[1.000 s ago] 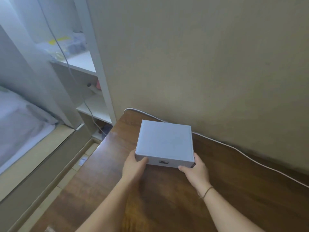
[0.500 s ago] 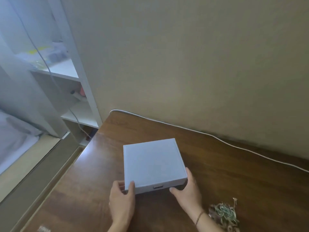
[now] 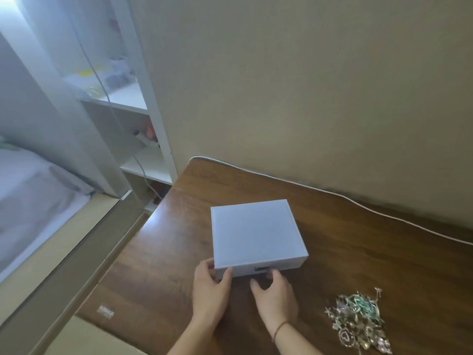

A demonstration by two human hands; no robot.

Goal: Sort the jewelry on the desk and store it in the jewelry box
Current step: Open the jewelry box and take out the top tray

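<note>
A closed white square jewelry box [image 3: 256, 234] lies flat on the brown wooden desk [image 3: 384, 265]. My left hand [image 3: 210, 290] holds its front left corner, with the thumb on the front face and the fingers round the left side. My right hand [image 3: 275, 295] is at the middle of the front face, its curled fingertips on the small metal clasp [image 3: 261, 269] and the thumb just below it. A tangled pile of silver and green jewelry [image 3: 358, 321] lies on the desk to the right of my right wrist, apart from the box.
A white cable [image 3: 358, 203] runs along the back of the desk by the beige wall. A white shelf unit [image 3: 151, 124] with small items stands left of the desk. Beyond the desk's left edge lie a bed [image 3: 30, 196] and the floor.
The box has come nearer to me across the desk. My right hand has moved from the front right corner to the clasp. The jewelry pile has come into view.
</note>
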